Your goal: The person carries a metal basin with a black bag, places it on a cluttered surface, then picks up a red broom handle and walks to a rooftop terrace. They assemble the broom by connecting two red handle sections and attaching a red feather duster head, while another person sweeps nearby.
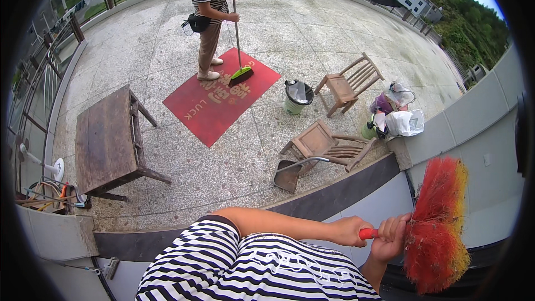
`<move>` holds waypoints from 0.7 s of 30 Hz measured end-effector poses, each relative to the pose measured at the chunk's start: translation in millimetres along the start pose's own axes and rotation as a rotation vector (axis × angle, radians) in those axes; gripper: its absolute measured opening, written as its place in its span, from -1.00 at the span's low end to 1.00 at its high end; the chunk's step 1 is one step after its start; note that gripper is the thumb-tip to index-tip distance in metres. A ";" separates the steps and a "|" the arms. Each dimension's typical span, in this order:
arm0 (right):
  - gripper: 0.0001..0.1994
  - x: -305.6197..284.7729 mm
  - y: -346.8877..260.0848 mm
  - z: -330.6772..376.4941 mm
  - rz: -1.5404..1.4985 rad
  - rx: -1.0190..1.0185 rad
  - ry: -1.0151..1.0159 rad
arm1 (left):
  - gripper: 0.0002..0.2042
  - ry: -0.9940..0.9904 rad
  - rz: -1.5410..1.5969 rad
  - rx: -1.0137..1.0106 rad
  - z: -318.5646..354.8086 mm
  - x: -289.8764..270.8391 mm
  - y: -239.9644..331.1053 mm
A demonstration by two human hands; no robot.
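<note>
At the lower right I hold a broom with a red handle and a wide head of red and yellow bristles. Dusty bits cling to the bristles. My left hand reaches across my body and is closed round the end of the red handle. Just beside it, my right hand grips the handle close to the bristles. The broom head is raised off the floor, next to the tiled wall.
Another person stands on a red mat, holding a green-headed broom. A wooden table stands left. Ahead are a bin, two wooden chairs, a long-handled dustpan and bags by the wall.
</note>
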State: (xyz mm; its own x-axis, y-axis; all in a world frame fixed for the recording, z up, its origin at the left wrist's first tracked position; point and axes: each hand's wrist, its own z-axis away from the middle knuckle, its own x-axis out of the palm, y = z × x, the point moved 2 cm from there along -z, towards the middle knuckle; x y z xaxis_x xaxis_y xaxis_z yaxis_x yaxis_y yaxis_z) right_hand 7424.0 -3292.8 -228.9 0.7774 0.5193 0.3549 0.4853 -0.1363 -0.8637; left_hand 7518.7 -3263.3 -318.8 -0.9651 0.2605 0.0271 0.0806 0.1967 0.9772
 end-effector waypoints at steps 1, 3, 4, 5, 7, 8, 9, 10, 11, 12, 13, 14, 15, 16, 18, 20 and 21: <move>-0.93 0.4 0.6 -1.0 0.008 -0.001 0.001 | -0.78 -0.005 0.000 -0.003 -0.8 -1.0 -0.4; -0.93 1.3 1.1 -3.5 0.025 -0.004 0.002 | -0.78 -0.006 0.004 -0.003 -2.0 -2.9 -0.9; -0.93 0.8 1.5 -4.6 0.019 0.002 0.003 | -0.77 0.000 0.007 0.000 -2.0 -3.1 -1.0; -0.93 -0.9 2.2 -5.4 0.014 0.008 0.004 | -0.77 0.005 0.010 0.003 -2.6 -3.5 -1.1; -0.93 -3.9 5.6 -6.0 -0.005 0.007 -0.019 | -0.77 -0.004 0.001 -0.017 -3.2 -5.1 -3.1; -0.92 -4.9 7.2 -6.8 -0.015 0.001 -0.045 | -0.77 -0.008 -0.004 -0.027 -3.5 -5.7 -4.1; -0.89 -4.9 8.0 -8.1 -0.025 -0.005 -0.073 | -0.77 0.004 -0.008 -0.022 -3.7 -6.2 -4.9; -0.89 -3.9 8.5 -9.1 -0.029 -0.007 -0.078 | -0.77 0.016 -0.013 -0.017 -3.3 -6.4 -5.6; -0.89 -2.1 8.9 -9.8 -0.032 -0.010 -0.084 | -0.77 0.028 -0.017 -0.011 -3.4 -7.1 -6.6; -0.89 -0.9 9.5 -10.4 -0.037 -0.010 -0.089 | -0.77 0.032 -0.017 -0.001 -2.5 -8.6 -5.0; -0.89 0.1 9.6 -11.1 -0.036 -0.005 -0.095 | -0.77 0.035 -0.017 0.009 -1.5 -10.0 -2.8; -0.89 0.9 9.2 -11.9 -0.034 -0.001 -0.101 | -0.77 0.039 -0.017 0.018 -1.2 -11.1 -1.5; -0.89 1.8 8.6 -12.1 -0.030 0.004 -0.106 | -0.77 0.043 -0.019 0.023 -1.7 -11.0 -2.8; -0.90 1.1 9.5 -12.7 -0.028 0.007 -0.106 | -0.77 0.047 -0.022 0.027 -2.6 -10.5 -4.7; -0.90 -1.1 12.2 -13.7 -0.026 0.011 -0.105 | -0.77 0.045 -0.021 0.026 -3.5 -11.0 -6.6; -0.91 2.5 13.4 -14.3 -0.036 0.013 -0.075 | -0.78 0.034 -0.015 0.016 -4.2 -13.2 -7.6; -0.91 5.3 12.6 -15.4 -0.039 0.013 -0.061 | -0.78 0.037 -0.012 0.017 -4.1 -13.5 -7.3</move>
State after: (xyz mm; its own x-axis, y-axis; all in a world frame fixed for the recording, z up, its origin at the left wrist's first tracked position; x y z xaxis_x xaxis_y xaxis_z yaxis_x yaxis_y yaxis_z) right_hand 7440.4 -3304.7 -232.4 0.7316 0.5749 0.3664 0.5095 -0.1040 -0.8542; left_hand 7530.1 -3272.1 -325.5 -0.9746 0.2226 0.0236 0.0729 0.2161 0.9736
